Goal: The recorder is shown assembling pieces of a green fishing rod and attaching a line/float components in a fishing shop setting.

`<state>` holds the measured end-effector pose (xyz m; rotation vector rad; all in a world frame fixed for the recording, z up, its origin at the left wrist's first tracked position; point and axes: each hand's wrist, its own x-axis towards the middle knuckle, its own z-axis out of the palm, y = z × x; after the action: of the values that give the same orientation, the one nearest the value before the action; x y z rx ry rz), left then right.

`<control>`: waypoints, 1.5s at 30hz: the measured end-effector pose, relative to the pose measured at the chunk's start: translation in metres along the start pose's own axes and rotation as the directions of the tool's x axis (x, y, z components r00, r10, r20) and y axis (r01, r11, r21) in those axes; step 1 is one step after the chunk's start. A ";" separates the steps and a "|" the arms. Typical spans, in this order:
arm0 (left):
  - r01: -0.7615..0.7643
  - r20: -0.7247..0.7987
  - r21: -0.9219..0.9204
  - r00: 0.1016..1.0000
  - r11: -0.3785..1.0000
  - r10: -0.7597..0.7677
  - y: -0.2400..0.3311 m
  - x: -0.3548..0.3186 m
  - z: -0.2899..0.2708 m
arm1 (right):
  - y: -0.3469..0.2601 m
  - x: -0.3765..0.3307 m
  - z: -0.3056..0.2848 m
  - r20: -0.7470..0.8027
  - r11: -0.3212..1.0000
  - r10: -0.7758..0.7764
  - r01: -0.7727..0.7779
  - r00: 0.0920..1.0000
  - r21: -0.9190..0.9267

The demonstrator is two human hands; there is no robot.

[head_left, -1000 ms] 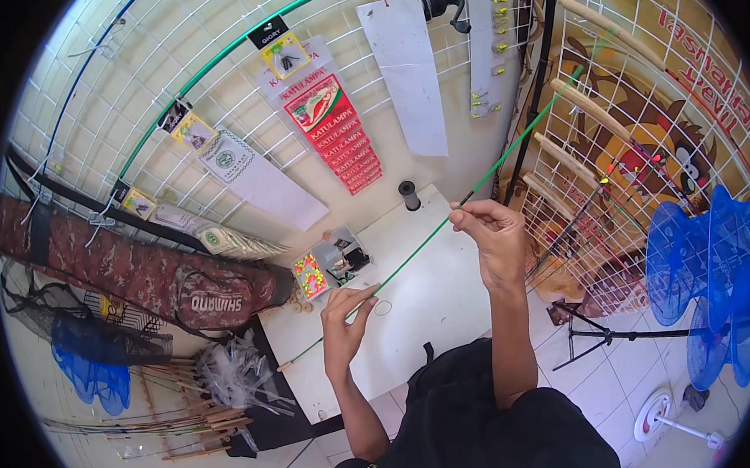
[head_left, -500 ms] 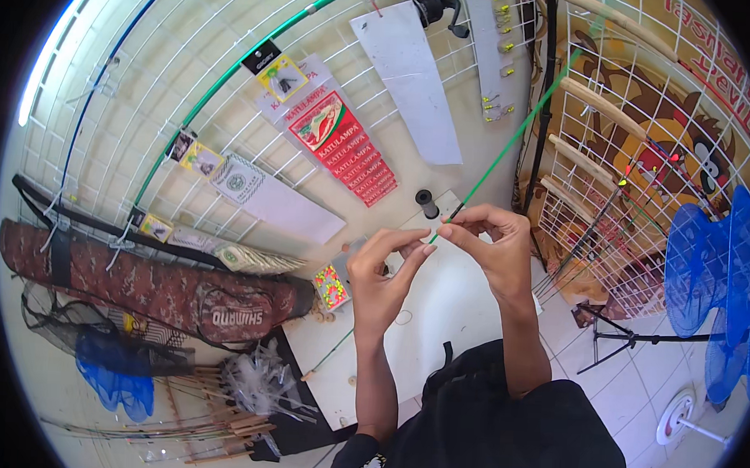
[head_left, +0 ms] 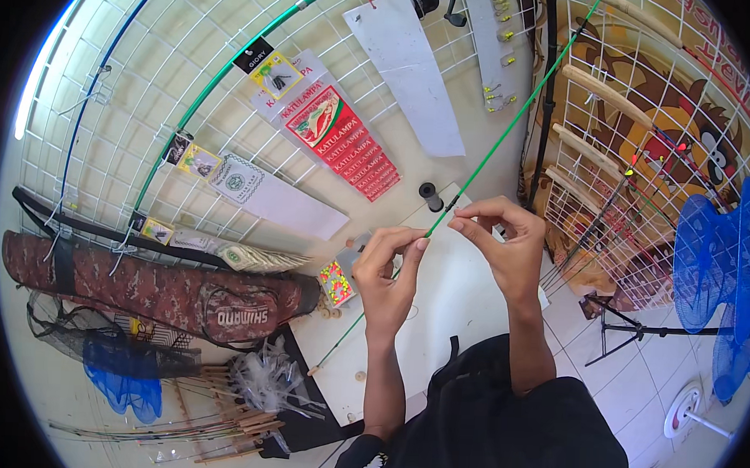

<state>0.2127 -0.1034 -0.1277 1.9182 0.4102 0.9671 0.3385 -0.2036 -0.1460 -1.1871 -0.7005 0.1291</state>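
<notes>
A thin green fishing rod (head_left: 500, 142) runs slantwise from the upper right down past my hands. My left hand (head_left: 388, 264) pinches it between thumb and forefinger, just below a dark band (head_left: 451, 204) on the rod. Right of that band is my right hand (head_left: 509, 240), its thumb and forefinger tips brought close together and slightly off the rod. Anything fine between those tips is too small to make out. The rod's thin lower part (head_left: 336, 347) shows beyond my left wrist, over the white table (head_left: 448, 296). Behind the rod stands a small black spool (head_left: 431, 196).
Left of my hand lie a box of bright beads (head_left: 336, 283) and small cork rings (head_left: 330, 312). A camouflage rod bag (head_left: 155, 291) hangs on the left. A wire rack (head_left: 206, 68) carries packets on the wall. Blue nets (head_left: 717, 266) hang at right.
My right hand has come off the rod and shifted right, exposing the dark band. The left hand keeps its pinch. The whole view has shifted slightly.
</notes>
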 end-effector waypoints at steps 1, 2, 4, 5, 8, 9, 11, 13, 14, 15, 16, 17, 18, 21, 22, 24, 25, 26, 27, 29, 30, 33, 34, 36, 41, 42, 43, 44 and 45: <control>0.003 -0.006 0.001 1.000 1.000 -0.003 -0.002 0.000 -0.001 | -0.006 -0.001 0.001 -0.019 0.998 -0.023 0.022 1.000 -0.054; 0.000 -0.004 0.002 1.000 1.000 0.000 -0.002 0.001 -0.002 | -0.006 0.000 0.002 -0.022 0.998 -0.025 0.024 0.999 -0.054; 0.006 -0.046 0.007 0.999 1.000 -0.005 -0.002 0.002 -0.002 | -0.004 0.000 0.003 -0.048 0.948 -0.268 0.254 0.962 -0.189; -0.003 -0.062 -0.006 0.998 1.000 0.003 -0.002 0.002 -0.001 | -0.006 0.000 0.002 -0.038 0.912 -0.344 0.324 0.938 -0.251; -0.004 -0.053 -0.008 0.999 1.000 0.004 -0.001 0.003 0.000 | -0.003 0.001 0.003 -0.057 0.809 -0.509 0.454 0.859 -0.372; 0.021 -0.048 -0.019 0.999 1.000 -0.022 0.000 0.003 0.000 | -0.001 0.001 0.002 -0.027 0.749 -0.566 0.501 0.824 -0.433; 0.016 -0.036 -0.016 0.999 1.000 -0.017 0.000 0.003 0.000 | -0.001 0.001 0.003 -0.013 0.718 -0.595 0.524 0.804 -0.459; 0.009 -0.027 -0.012 1.000 1.000 -0.009 0.000 0.003 -0.001 | 0.000 0.001 0.005 0.003 0.684 -0.624 0.548 0.781 -0.481; 0.002 -0.024 -0.003 1.000 1.000 -0.002 -0.001 0.003 -0.002 | 0.000 0.000 0.006 0.004 0.676 -0.630 0.552 0.776 -0.488; -0.004 -0.024 0.007 1.000 1.000 0.004 -0.002 0.002 -0.003 | 0.001 0.000 0.006 0.008 0.669 -0.636 0.556 0.772 -0.494; -0.005 -0.025 0.008 1.000 1.000 0.006 -0.001 0.003 -0.003 | 0.001 0.000 0.007 0.007 0.668 -0.637 0.557 0.771 -0.493; -0.004 -0.025 -0.001 1.000 1.000 0.004 -0.001 0.003 -0.003 | 0.002 0.000 0.007 0.001 0.662 -0.647 0.562 0.762 -0.496; -0.001 -0.024 -0.011 1.000 1.000 0.001 -0.001 0.003 -0.002 | 0.003 0.000 0.007 -0.005 0.655 -0.656 0.567 0.754 -0.500; 0.002 -0.028 -0.012 1.000 1.000 -0.002 -0.001 0.003 -0.002 | 0.003 0.001 0.007 -0.003 0.646 -0.668 0.578 0.744 -0.499; -0.003 -0.029 -0.008 1.000 1.000 0.002 -0.001 0.004 -0.003 | 0.003 0.001 0.007 -0.005 0.647 -0.669 0.578 0.744 -0.497; -0.006 -0.024 -0.014 1.000 1.000 0.006 -0.001 0.004 -0.003 | 0.004 0.001 0.007 -0.014 0.665 -0.653 0.564 0.758 -0.489; -0.012 -0.025 -0.016 1.000 1.000 0.011 -0.001 0.004 -0.002 | 0.004 0.000 0.007 -0.016 0.666 -0.653 0.563 0.757 -0.489; -0.017 -0.026 -0.018 1.000 1.000 0.017 -0.001 0.004 -0.002 | 0.004 0.000 0.007 -0.006 0.665 -0.650 0.565 0.760 -0.489; -0.003 -0.026 -0.019 1.000 1.000 0.002 -0.001 0.004 -0.002 | 0.004 0.001 0.006 0.004 0.664 -0.648 0.567 0.762 -0.487; -0.004 -0.024 -0.016 1.000 1.000 0.003 -0.001 0.004 -0.002 | 0.004 0.001 0.007 0.001 0.664 -0.653 0.574 0.757 -0.479; -0.004 -0.024 -0.015 1.000 1.000 0.003 -0.001 0.005 -0.003 | 0.004 0.001 0.007 0.001 0.663 -0.659 0.582 0.752 -0.470; 0.023 -0.023 -0.027 0.999 0.999 -0.024 -0.002 0.005 -0.004 | 0.005 0.001 0.006 0.029 0.662 -0.647 0.580 0.762 -0.475; 0.022 -0.022 -0.027 1.000 0.999 -0.022 -0.002 0.005 -0.005 | 0.005 0.001 0.007 0.028 0.661 -0.648 0.581 0.761 -0.475; 0.029 -0.030 -0.025 0.999 0.999 -0.029 -0.002 0.006 -0.005 | 0.006 0.001 0.007 0.036 0.669 -0.643 0.584 0.765 -0.460; 0.013 -0.028 -0.025 1.000 1.000 -0.013 -0.003 0.006 -0.006 | 0.007 0.003 0.011 -0.005 0.664 -0.661 0.581 0.751 -0.471; 0.013 -0.028 -0.025 1.000 1.000 -0.014 -0.004 0.006 -0.006 | 0.008 0.004 0.011 -0.015 0.649 -0.676 0.587 0.736 -0.484; 0.012 -0.026 -0.024 1.000 1.000 -0.013 -0.004 0.006 -0.006 | 0.008 0.005 0.012 -0.015 0.650 -0.676 0.586 0.737 -0.484; 0.011 -0.023 -0.024 1.000 1.000 -0.011 -0.005 0.006 -0.006 | 0.008 0.005 0.012 -0.017 0.653 -0.675 0.586 0.738 -0.480; 0.019 -0.022 -0.018 1.000 1.000 -0.019 -0.002 0.006 -0.005 | 0.007 0.005 0.012 -0.019 0.656 -0.673 0.585 0.739 -0.476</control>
<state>0.2126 -0.0956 -0.1247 1.8856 0.4301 0.9772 0.3378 -0.1891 -0.1477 -1.2903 -0.9660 -0.7802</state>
